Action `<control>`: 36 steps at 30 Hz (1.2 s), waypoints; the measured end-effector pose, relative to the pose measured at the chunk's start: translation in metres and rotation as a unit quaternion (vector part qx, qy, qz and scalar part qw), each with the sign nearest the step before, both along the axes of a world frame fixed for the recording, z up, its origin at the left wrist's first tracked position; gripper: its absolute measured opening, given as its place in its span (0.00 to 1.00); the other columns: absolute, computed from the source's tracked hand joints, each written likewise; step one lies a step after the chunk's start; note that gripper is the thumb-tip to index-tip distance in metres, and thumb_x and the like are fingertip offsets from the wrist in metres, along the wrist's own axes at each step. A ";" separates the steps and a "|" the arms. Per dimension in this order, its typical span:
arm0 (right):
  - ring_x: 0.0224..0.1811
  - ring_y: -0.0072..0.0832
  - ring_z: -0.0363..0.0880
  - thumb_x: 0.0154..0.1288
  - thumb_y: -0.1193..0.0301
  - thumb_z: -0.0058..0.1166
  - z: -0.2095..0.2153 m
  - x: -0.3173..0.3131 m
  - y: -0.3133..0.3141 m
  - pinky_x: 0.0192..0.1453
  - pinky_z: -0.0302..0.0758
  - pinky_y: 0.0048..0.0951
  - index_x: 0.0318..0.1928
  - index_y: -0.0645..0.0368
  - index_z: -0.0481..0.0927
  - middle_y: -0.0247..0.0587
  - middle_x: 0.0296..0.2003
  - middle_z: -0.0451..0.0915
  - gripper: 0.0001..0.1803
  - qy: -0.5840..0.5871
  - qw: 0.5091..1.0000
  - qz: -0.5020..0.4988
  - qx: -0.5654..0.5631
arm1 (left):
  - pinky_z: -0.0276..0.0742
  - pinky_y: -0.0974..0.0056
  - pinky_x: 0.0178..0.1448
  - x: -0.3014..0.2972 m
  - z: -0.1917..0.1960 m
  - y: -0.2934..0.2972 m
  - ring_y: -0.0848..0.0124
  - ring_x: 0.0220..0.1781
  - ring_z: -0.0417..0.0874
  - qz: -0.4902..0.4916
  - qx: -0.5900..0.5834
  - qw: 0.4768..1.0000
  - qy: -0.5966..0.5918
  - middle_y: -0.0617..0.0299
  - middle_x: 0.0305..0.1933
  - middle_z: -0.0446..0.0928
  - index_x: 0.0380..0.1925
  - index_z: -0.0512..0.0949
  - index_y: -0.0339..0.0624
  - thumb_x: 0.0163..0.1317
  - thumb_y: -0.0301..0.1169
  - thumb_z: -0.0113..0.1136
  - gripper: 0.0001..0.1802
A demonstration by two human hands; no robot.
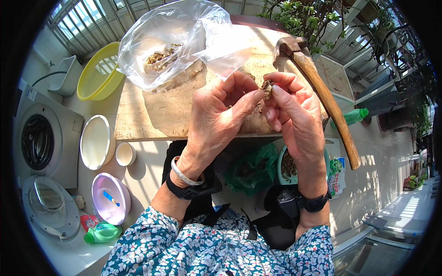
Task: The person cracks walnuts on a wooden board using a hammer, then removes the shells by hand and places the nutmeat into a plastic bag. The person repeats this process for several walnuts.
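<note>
Both hands meet over the near part of a wooden board (pixel 147 117). Between their fingertips is a small brown and cream piece of walnut (pixel 266 88). My right hand (pixel 297 108) pinches it with thumb and forefinger. The thumb and fingertips of my left hand (pixel 221 103) close on its other side. Behind my left hand, a clear plastic bag (pixel 189 25) with shelled walnut pieces (pixel 161 59) inside lies on the board. A claw hammer (pixel 320 85) with a wooden handle rests along the right side, its handle sticking out past the near edge.
Below the board are a green plastic bag (pixel 251 170) and a pale green basin (pixel 281 177) of brown shell bits. At left stand a yellow tub (pixel 87 83), a white basin (pixel 112 142), a lilac basin (pixel 124 202) and a washing machine (pixel 69 152). Plants (pixel 304 18) stand behind.
</note>
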State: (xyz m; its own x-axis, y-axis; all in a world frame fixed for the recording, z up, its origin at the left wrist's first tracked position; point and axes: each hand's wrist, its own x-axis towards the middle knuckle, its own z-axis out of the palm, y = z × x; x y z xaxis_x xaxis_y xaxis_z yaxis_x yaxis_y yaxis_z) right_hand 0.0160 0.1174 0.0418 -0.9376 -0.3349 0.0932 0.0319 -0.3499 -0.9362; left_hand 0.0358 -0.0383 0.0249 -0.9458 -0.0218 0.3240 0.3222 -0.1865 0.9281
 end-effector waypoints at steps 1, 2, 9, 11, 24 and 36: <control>0.23 0.13 0.72 0.71 0.71 0.51 0.000 0.000 -0.001 0.24 0.65 0.13 0.52 0.65 0.74 0.33 0.29 0.78 0.14 0.007 1.000 -0.002 0.003 | 0.76 0.75 0.40 0.000 0.001 0.000 0.81 0.35 0.80 0.000 -0.004 1.000 -0.004 0.64 0.33 0.81 0.36 0.78 0.33 0.62 0.23 0.63 0.05; 0.23 0.13 0.72 0.71 0.72 0.51 0.000 0.001 -0.001 0.24 0.65 0.12 0.51 0.65 0.75 0.33 0.29 0.78 0.13 0.015 1.000 -0.013 0.011 | 0.76 0.75 0.40 0.000 0.001 -0.001 0.81 0.35 0.80 -0.002 -0.002 1.000 -0.007 0.64 0.33 0.81 0.37 0.78 0.33 0.62 0.24 0.63 0.06; 0.24 0.12 0.71 0.71 0.74 0.51 -0.001 0.003 -0.004 0.24 0.65 0.12 0.51 0.66 0.77 0.32 0.30 0.77 0.11 0.059 0.997 -0.031 0.047 | 0.76 0.75 0.39 -0.003 -0.001 -0.006 0.80 0.34 0.80 -0.050 0.022 0.998 -0.020 0.64 0.34 0.81 0.39 0.78 0.33 0.62 0.25 0.64 0.08; 0.24 0.12 0.71 0.71 0.75 0.51 -0.001 0.002 -0.003 0.24 0.64 0.13 0.51 0.67 0.77 0.33 0.30 0.77 0.12 0.060 0.997 -0.025 0.050 | 0.76 0.75 0.38 -0.005 -0.002 -0.007 0.80 0.34 0.79 -0.072 0.043 0.996 -0.029 0.64 0.35 0.81 0.39 0.78 0.33 0.62 0.25 0.64 0.08; 0.24 0.10 0.70 0.68 0.78 0.53 0.005 0.005 -0.003 0.23 0.62 0.11 0.50 0.64 0.80 0.28 0.29 0.78 0.11 0.086 0.989 -0.029 0.118 | 0.79 0.73 0.37 -0.005 -0.003 -0.011 0.78 0.37 0.80 -0.143 0.068 0.986 -0.044 0.62 0.39 0.79 0.46 0.74 0.33 0.63 0.22 0.59 0.12; 0.22 0.10 0.69 0.67 0.78 0.54 0.003 -0.003 0.003 0.21 0.60 0.10 0.50 0.62 0.79 0.29 0.29 0.78 0.12 0.068 0.992 0.016 0.107 | 0.82 0.69 0.34 -0.007 -0.004 -0.014 0.73 0.34 0.81 -0.166 0.070 0.982 -0.058 0.58 0.36 0.79 0.47 0.73 0.31 0.63 0.23 0.59 0.13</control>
State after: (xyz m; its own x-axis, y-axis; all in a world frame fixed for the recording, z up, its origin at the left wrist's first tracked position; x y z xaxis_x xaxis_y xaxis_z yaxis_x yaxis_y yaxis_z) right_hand 0.0133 0.1203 0.0450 -0.9096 -0.3905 0.1419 -0.0922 -0.1433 -0.9854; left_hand 0.0288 -0.0520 0.0205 -0.9388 0.2568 0.2295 0.1159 -0.3922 0.9126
